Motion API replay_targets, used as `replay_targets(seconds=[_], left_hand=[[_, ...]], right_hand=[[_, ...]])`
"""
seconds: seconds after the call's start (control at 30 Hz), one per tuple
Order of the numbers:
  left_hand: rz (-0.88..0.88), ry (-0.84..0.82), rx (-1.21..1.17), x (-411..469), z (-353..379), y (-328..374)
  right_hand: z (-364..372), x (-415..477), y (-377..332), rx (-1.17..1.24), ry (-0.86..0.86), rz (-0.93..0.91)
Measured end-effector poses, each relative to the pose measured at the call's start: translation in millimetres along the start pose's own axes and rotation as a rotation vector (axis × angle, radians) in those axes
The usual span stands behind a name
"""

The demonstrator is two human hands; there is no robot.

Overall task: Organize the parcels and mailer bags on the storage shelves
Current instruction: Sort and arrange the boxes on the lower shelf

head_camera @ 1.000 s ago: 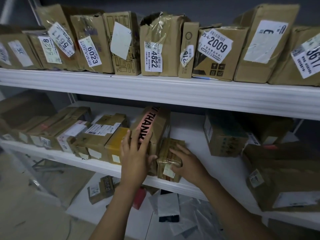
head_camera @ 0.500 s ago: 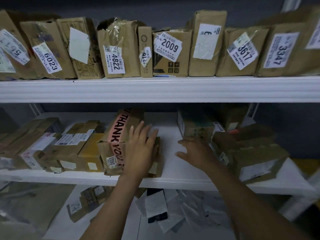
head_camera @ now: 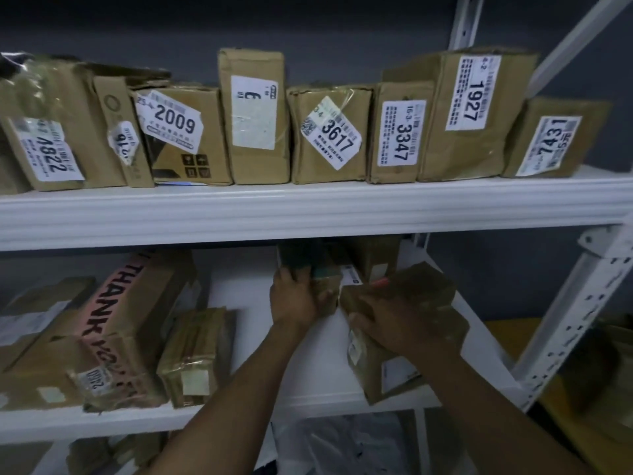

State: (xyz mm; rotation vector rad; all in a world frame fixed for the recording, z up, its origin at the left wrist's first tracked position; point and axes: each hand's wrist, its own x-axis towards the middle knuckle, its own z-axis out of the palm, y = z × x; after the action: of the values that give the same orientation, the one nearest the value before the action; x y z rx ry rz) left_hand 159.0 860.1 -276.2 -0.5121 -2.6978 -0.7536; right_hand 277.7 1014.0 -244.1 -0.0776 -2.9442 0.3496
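On the middle shelf (head_camera: 308,358), my left hand (head_camera: 294,296) grips the near end of a dark-topped cardboard box (head_camera: 313,269) standing toward the back. My right hand (head_camera: 394,323) lies closed over the top of a brown parcel (head_camera: 400,293) that rests on a larger carton (head_camera: 380,365) at the shelf's right end. To the left stand the box taped "THANK YOU" (head_camera: 130,323) and a small tape-wrapped parcel (head_camera: 195,354), both untouched.
The upper shelf (head_camera: 308,210) carries a row of upright labelled cartons, among them 2009 (head_camera: 178,135), 3617 (head_camera: 329,135) and 1927 (head_camera: 476,111). A white perforated upright (head_camera: 575,323) bounds the right side. Pale mailer bags (head_camera: 346,443) lie on the shelf below.
The view has swung right. My left hand left the "THANK YOU" box and took hold of the dark-topped box. My right hand moved right onto the brown parcel.
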Motion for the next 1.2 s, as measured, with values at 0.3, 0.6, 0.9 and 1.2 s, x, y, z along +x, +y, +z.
replay_targets(seconds=[0.3, 0.6, 0.9, 1.2], left_hand=[[-0.324, 0.198, -0.094, 10, 47, 30], [-0.311, 0.201, -0.073, 6, 35, 30], [-0.46, 0.109, 0.059, 28, 40, 36], [-0.352, 0.318, -0.132, -40, 11, 17]], right_hand=[[21, -1, 17, 0.074, 0.0, 0.039], [18, 0, 19, 0.064, -0.027, -0.026], [14, -2, 20, -0.017, 0.009, -0.027], [10, 0, 7, 0.192, 0.09, -0.073]])
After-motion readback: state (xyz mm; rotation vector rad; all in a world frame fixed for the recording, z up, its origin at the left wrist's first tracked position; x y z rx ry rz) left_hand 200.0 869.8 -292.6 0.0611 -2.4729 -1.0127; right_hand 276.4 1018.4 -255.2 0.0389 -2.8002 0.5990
